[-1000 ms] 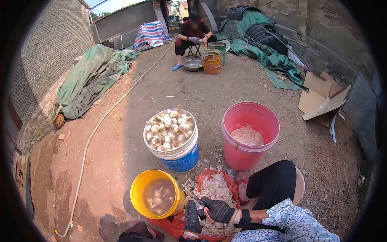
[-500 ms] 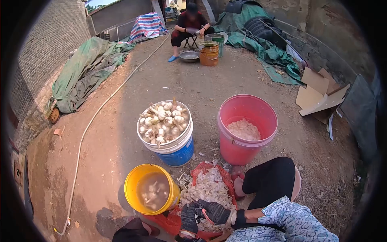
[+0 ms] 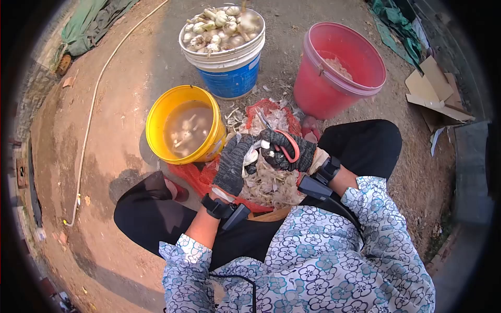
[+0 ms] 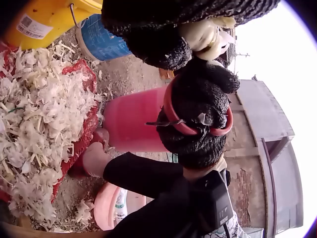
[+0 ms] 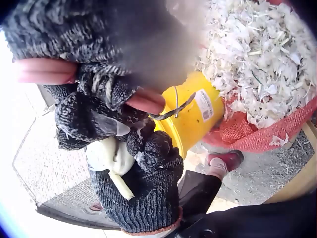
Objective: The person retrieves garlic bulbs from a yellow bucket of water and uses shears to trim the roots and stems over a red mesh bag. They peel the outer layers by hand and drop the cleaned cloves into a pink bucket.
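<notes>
The left hand [image 3: 232, 164], in a dark knit glove, grips a white garlic bulb [image 3: 251, 156]; in the right wrist view the garlic [image 5: 115, 156] shows a short cut stem against the palm. Close against it, the gloved right hand [image 3: 289, 149] holds scissors with red handles [image 3: 295, 148], blades pointing up and away. In the left wrist view the right hand [image 4: 198, 114] has its fingers through the red handle loops. Both hands are above a red mesh sack [image 3: 255, 112] covered in garlic skins [image 3: 271, 185].
A yellow bucket [image 3: 152, 122] holds garlic in cloudy water. Behind it stands a blue and white bucket [image 3: 227, 81] heaped with bulbs. The pink bucket [image 3: 323, 99] at the right holds pale pieces. A hose [image 3: 93, 104] lies at the left, cardboard [image 3: 433, 86] at the right.
The head view has tilted down, so the buckets sit higher in the picture and the person opposite is out of view. Both hands remain together over the skins, with the scissors still in the right hand.
</notes>
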`<state>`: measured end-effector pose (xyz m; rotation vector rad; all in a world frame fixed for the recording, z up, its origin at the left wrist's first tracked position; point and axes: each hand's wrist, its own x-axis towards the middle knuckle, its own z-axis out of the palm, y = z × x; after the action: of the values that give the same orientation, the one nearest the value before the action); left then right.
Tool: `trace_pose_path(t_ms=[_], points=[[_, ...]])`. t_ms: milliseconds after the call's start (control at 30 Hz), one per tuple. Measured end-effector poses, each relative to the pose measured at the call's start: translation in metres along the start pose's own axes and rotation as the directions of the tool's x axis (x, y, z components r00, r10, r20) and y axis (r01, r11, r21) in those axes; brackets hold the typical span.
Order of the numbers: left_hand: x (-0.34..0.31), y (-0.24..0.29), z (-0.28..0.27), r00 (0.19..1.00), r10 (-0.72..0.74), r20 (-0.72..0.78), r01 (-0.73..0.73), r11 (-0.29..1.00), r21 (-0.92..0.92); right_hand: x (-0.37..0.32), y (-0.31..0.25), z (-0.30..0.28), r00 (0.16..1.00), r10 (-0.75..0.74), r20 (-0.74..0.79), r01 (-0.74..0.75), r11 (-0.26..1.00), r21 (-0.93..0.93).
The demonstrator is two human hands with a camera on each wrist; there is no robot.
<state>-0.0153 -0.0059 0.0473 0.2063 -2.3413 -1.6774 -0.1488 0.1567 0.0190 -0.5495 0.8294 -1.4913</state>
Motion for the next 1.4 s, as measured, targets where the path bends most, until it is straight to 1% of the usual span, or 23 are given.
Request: trace_pose_path(t_ms=[33, 67, 100, 133, 167, 200, 233, 300, 333, 367, 400, 500, 533, 567, 800, 867, 900, 967, 1033, 1167, 1233, 1367, 1400], points=[[0.002, 0.006, -0.001, 0.997, 0.067, 0.03, -0.071, 0.987, 0.144, -0.001, -0.002, 0.001, 1.0, -0.009, 0.0, 0.009, 1.0, -0.008], [-0.002, -0.003, 0.004, 0.962, -0.271, 0.04, 0.258, 0.843, -0.472, -0.004, -0.001, 0.005, 0.998, -0.043, -0.038, 0.042, 0.999, -0.03], [-0.006, -0.003, 0.004, 0.963, -0.265, 0.041, 0.253, 0.846, -0.47, -0.006, -0.001, 0.007, 0.994, -0.076, -0.077, 0.072, 0.996, -0.049], [-0.007, -0.001, 0.002, 0.998, -0.031, -0.055, 0.028, 0.998, -0.051, -0.005, -0.009, 0.014, 0.973, -0.227, 0.038, 0.192, 0.71, -0.677], [-0.007, 0.002, -0.001, 0.972, 0.232, -0.043, -0.197, 0.9, 0.389, 0.003, -0.008, 0.018, 0.97, -0.238, 0.042, 0.201, 0.7, -0.685], [-0.009, -0.015, 0.011, 0.981, -0.163, -0.104, 0.149, 0.98, -0.133, 0.015, -0.007, 0.024, 0.987, -0.064, -0.147, 0.003, 0.926, -0.378], [-0.003, -0.006, 0.008, 0.984, -0.16, -0.073, 0.169, 0.976, 0.139, 0.023, -0.01, 0.025, 0.955, 0.147, -0.257, -0.153, 0.988, -0.005], [-0.006, -0.036, 0.018, 0.95, -0.292, -0.11, 0.292, 0.956, -0.02, 0.024, -0.003, 0.018, 0.913, -0.021, -0.407, -0.22, 0.815, -0.536], [-0.008, -0.023, 0.014, 0.992, -0.122, -0.042, 0.126, 0.985, 0.117, 0.033, 0.027, -0.011, 0.929, -0.268, -0.255, 0.057, 0.784, -0.619], [-0.01, -0.039, 0.016, 0.967, -0.254, 0.021, 0.254, 0.967, 0.02, 0.031, 0.024, -0.002, 0.917, -0.313, -0.246, 0.149, 0.843, -0.517], [-0.011, -0.04, 0.014, 0.962, -0.27, 0.033, 0.272, 0.96, -0.074, 0.023, 0.002, 0.007, 0.926, -0.109, -0.361, -0.154, 0.765, -0.625], [-0.002, 0.009, 0.009, 0.942, -0.335, 0.001, 0.295, 0.83, -0.473, -0.003, -0.031, 0.032, 0.915, -0.274, -0.295, -0.236, 0.229, -0.945], [0.004, 0.033, 0.004, 0.821, -0.559, 0.119, 0.475, 0.55, -0.687, -0.012, -0.05, 0.044, 0.939, -0.177, -0.294, -0.254, 0.221, -0.942], [0.007, 0.034, 0.001, 0.825, -0.553, 0.117, 0.47, 0.557, -0.685, -0.022, -0.078, 0.055, 0.953, -0.076, -0.292, -0.271, 0.21, -0.939], [0.007, 0.028, 0.005, 0.824, -0.542, 0.165, 0.368, 0.29, -0.883, -0.07, -0.21, 0.036, 0.598, -0.759, -0.258, -0.463, -0.065, -0.884], [0.006, 0.018, 0.01, 0.847, -0.515, 0.13, 0.357, 0.37, -0.858, -0.069, -0.219, 0.031, 0.455, -0.866, 0.206, -0.634, -0.478, -0.608], [0.006, 0.015, 0.013, 0.87, -0.484, 0.092, 0.337, 0.448, -0.828, -0.063, -0.203, 0.037, 0.494, -0.868, -0.054, -0.557, -0.268, -0.786], [0.008, 0.018, 0.019, 0.847, -0.529, 0.053, 0.301, 0.396, -0.867, -0.043, -0.148, 0.05, 0.635, -0.763, -0.122, -0.354, -0.146, -0.924], [0.007, 0.012, 0.022, 0.935, -0.323, -0.147, 0.164, 0.76, -0.629, -0.016, -0.088, 0.059, 0.857, -0.419, -0.301, -0.194, 0.279, -0.941], [0.003, 0.002, 0.025, 0.924, -0.204, -0.323, 0.066, 0.917, -0.392, 0.022, -0.005, 0.062, 0.841, -0.397, -0.369, -0.111, 0.541, -0.834], [0.004, -0.012, 0.022, 0.798, -0.588, -0.132, 0.2, 0.466, -0.862, 0.022, -0.003, 0.063, 0.832, -0.406, -0.377, -0.124, 0.526, -0.842], [0.01, -0.038, 0.027, 0.876, -0.467, -0.118, 0.151, 0.499, -0.853, 0.029, 0.01, 0.061, 0.792, -0.457, -0.406, -0.127, 0.526, -0.841], [0.002, -0.039, 0.03, 0.803, -0.594, -0.05, 0.126, 0.251, -0.96, 0.025, 0.012, 0.068, 0.783, -0.467, -0.411, -0.13, 0.523, -0.843]])
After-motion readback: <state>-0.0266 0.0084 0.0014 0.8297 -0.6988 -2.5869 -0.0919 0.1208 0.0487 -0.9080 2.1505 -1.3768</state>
